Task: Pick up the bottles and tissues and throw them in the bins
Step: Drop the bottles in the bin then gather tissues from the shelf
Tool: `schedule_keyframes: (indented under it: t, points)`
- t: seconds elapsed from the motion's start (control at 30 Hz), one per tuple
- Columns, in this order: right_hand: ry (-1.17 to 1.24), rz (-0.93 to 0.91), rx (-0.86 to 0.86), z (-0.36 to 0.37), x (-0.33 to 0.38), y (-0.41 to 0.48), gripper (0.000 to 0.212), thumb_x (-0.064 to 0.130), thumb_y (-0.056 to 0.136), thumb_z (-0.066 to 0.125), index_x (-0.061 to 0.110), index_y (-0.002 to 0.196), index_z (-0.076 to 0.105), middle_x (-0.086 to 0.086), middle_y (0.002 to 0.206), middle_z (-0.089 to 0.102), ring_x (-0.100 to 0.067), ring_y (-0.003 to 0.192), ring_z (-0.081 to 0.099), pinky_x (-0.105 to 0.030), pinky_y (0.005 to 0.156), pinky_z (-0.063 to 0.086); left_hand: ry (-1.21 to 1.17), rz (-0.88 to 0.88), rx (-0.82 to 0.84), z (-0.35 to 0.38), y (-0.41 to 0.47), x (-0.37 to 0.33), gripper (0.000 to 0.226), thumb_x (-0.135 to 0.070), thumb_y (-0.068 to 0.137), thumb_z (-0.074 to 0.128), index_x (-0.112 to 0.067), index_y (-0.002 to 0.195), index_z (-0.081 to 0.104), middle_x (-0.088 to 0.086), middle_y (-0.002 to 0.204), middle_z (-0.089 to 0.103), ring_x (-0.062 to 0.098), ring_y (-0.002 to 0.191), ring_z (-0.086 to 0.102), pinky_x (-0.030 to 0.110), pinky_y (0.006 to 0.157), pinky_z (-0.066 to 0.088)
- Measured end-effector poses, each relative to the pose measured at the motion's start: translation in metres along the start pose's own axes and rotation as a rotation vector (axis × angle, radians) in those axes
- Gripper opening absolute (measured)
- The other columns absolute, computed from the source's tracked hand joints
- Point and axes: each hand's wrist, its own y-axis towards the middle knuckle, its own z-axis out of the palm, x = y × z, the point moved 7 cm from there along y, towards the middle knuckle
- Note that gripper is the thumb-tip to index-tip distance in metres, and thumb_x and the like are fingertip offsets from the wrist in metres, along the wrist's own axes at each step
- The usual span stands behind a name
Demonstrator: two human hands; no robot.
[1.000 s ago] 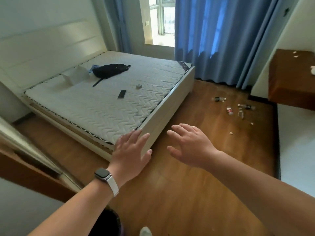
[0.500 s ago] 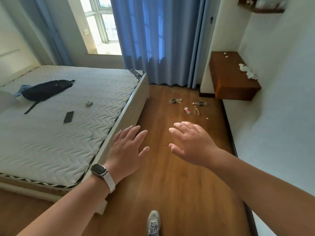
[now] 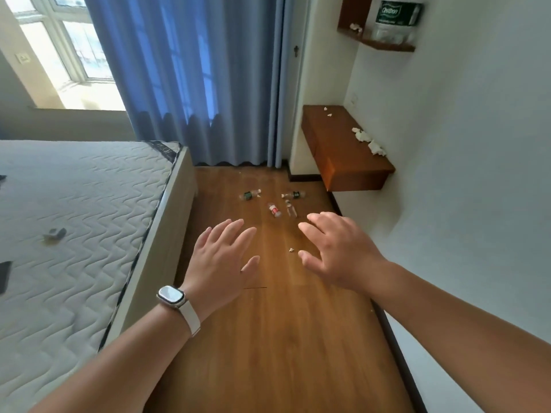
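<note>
Several small plastic bottles lie on the wooden floor ahead: a green-labelled bottle (image 3: 250, 194), another green-labelled bottle (image 3: 293, 194), a red-labelled bottle (image 3: 274, 210) and a clear bottle (image 3: 290, 209). A tissue scrap (image 3: 291, 250) lies on the floor between my hands. Crumpled tissues (image 3: 369, 141) sit on the wooden wall desk (image 3: 343, 156). My left hand (image 3: 222, 257), with a watch on the wrist, and my right hand (image 3: 337, 248) are held out with fingers spread, holding nothing, well short of the bottles. No bin is in view.
A bed with a white mattress (image 3: 83, 222) fills the left side, with small dark items on it. Blue curtains (image 3: 190, 79) hang at the far end. A wall shelf (image 3: 375, 40) carries a big bottle and a tissue. The white wall runs along the right.
The view has swung right and forward along the floor; the bottles and the wall desk are nearer and more central. Both hands stay spread and hold nothing.
</note>
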Motion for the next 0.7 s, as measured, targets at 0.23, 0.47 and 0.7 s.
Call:
schedule_keyframes:
  t: [0.23,0.47,0.7]
  points:
    - [0.023,0.126,0.004,0.015,-0.049,0.043,0.055,0.052,0.092,0.042,0.019,0.134,0.055,-0.005,0.139,0.054,-0.025,0.129,0.049,-0.04,0.104,0.04,-0.056,0.065,0.016,0.027,0.073,0.01,0.053,-0.052,0.091,0.045,-0.026,0.137,0.05,0.002,0.146,0.048,0.026,0.139,0.039,0.048,0.114,0.027]
    - [0.057,0.205,0.04,0.055,-0.124,0.097,0.057,0.054,0.094,0.038,0.021,0.138,0.05,-0.003,0.144,0.049,-0.025,0.134,0.043,-0.04,0.107,0.037,-0.067,0.095,0.051,0.073,0.165,0.003,0.055,-0.053,0.091,0.043,-0.026,0.137,0.05,0.001,0.146,0.048,0.026,0.139,0.039,0.049,0.114,0.027]
    - [0.14,0.249,0.071,0.092,-0.224,0.175,0.058,0.053,0.096,0.034,0.021,0.144,0.043,-0.002,0.15,0.041,-0.022,0.139,0.035,-0.038,0.111,0.031,-0.057,0.125,0.1,0.12,0.296,-0.017,0.053,-0.049,0.093,0.054,-0.026,0.14,0.047,-0.002,0.147,0.046,0.024,0.14,0.036,0.048,0.114,0.026]
